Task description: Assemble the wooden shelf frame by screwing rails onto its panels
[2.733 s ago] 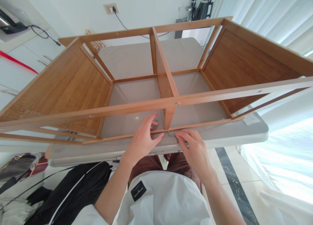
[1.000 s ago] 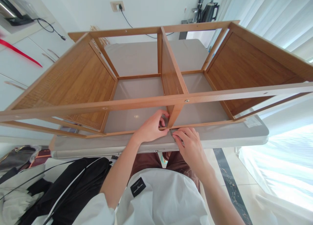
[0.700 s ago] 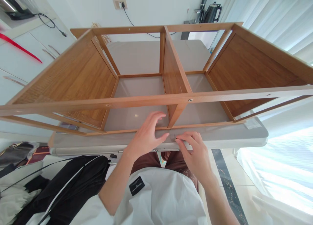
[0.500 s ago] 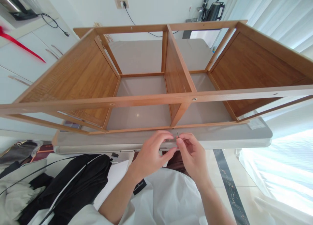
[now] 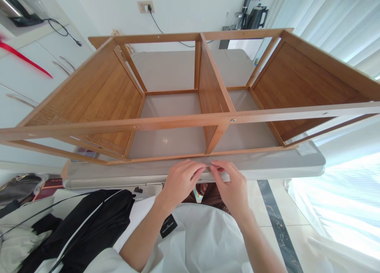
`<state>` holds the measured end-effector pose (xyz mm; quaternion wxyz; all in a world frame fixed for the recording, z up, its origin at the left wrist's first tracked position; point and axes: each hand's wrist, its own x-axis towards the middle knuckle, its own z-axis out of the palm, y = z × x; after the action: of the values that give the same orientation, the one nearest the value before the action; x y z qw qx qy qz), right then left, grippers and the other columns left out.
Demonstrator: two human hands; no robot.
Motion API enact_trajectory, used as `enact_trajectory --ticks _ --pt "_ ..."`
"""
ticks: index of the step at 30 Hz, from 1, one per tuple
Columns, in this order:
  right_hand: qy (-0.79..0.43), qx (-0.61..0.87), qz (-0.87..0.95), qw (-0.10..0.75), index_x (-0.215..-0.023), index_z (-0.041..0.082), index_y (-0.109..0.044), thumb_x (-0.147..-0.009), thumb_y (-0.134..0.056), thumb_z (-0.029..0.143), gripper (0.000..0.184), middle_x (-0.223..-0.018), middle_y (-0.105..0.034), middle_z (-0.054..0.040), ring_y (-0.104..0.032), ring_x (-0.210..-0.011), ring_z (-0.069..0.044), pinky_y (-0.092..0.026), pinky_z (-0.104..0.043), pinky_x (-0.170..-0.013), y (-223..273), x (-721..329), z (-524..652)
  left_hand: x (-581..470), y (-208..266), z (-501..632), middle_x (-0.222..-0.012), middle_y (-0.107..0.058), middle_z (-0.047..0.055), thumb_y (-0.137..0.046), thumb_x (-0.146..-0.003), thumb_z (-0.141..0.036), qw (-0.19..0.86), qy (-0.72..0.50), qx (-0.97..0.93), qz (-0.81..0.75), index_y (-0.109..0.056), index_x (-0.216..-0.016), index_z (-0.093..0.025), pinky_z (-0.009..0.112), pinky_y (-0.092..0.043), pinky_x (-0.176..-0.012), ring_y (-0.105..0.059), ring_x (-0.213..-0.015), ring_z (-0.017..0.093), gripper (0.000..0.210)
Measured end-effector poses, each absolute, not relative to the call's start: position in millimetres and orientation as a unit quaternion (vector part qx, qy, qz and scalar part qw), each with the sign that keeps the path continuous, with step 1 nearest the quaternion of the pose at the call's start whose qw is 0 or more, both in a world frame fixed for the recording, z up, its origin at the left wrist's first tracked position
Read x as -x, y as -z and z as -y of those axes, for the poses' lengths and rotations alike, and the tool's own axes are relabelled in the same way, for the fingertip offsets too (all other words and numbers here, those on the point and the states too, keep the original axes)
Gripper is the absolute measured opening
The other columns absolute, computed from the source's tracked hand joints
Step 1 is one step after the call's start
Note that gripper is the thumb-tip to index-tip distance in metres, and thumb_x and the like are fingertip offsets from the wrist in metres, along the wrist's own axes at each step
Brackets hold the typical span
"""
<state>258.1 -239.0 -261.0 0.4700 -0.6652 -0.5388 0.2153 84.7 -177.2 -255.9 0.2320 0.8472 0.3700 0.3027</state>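
A wooden frame point(image 5: 178, 122) with side panels and a middle divider stands on the light grey table point(image 5: 113, 173). Just in front of its near lower rail, my right hand point(image 5: 230, 184) pinches a small thin metal piece point(image 5: 212, 160), too small to name surely; its tip pokes up above the fingers. My left hand point(image 5: 182, 182) is close beside it, thumb and fingertips pressed together. What those fingertips hold, if anything, is hidden. Above my hands, a metal fitting point(image 5: 233, 120) shows in the near upper rail where the divider meets it.
Black fabric point(image 5: 95, 221) and white cloth lie at the lower left. White cabinets point(image 5: 26, 75) line the left side. A kettle point(image 5: 257, 17) stands at the back right, near a sheer curtain point(image 5: 341, 23). A wall socket point(image 5: 145, 6) holds a plug.
My left thumb and fingers have closed together from a spread position. Both hands have drawn near the table edge, and less of the thin metal piece shows. The view has shifted slightly.
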Motion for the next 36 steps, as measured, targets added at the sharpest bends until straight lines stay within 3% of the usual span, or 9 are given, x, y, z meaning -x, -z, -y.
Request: enact_trajectory --ticks 6,10,15,36 --pt "-0.075 0.627 0.656 0.414 -0.108 0.026 -0.072 -0.100 -0.058 0.020 0.018 -0.102 -0.073 -0.0039 -0.063 -0.095 -0.019 -0.053 -0.036 -0.086 272.9 -262.9 230.5 -82.4 259.3 170.5 -0.100 -0.076 0.003 -0.051 -0.102 -0.023 0.213 -0.272 -0.853 -0.391 -0.071 -0.106 -0.024 0.029 -0.055 -0.086 -0.068 -0.091 0.015 0.020" --pt "-0.059 0.621 0.669 0.405 -0.109 0.023 -0.072 -0.100 -0.056 0.017 0.020 -0.102 -0.071 -0.0065 -0.060 -0.095 -0.020 -0.054 -0.037 -0.084 274.3 -262.3 228.5 -82.2 258.5 172.6 -0.105 -0.074 0.003 -0.049 -0.103 -0.024 0.193 -0.254 -0.857 -0.405 -0.070 -0.107 -0.025 0.026 -0.054 -0.086 -0.070 -0.094 0.014 0.022" --pt "-0.036 0.626 0.675 0.390 -0.107 0.022 -0.073 -0.100 -0.054 0.014 0.021 -0.096 -0.068 -0.0077 -0.056 -0.090 -0.020 -0.054 -0.035 -0.079 270.2 -260.9 226.4 -82.7 260.2 175.6 -0.104 -0.073 0.002 -0.051 -0.103 -0.025 0.136 -0.235 -0.866 -0.419 -0.070 -0.108 -0.025 0.022 -0.051 -0.072 -0.071 -0.084 0.012 0.020" --pt "-0.049 0.632 0.665 0.395 -0.107 0.024 -0.073 -0.100 -0.052 0.015 0.023 -0.095 -0.066 -0.0075 -0.056 -0.088 -0.020 -0.054 -0.035 -0.077 272.4 -259.5 224.7 -83.4 265.3 174.9 -0.105 -0.073 0.001 -0.052 -0.102 -0.021 0.125 -0.255 -0.865 -0.415 -0.068 -0.108 -0.024 0.022 -0.050 -0.073 -0.072 -0.086 0.011 0.017"
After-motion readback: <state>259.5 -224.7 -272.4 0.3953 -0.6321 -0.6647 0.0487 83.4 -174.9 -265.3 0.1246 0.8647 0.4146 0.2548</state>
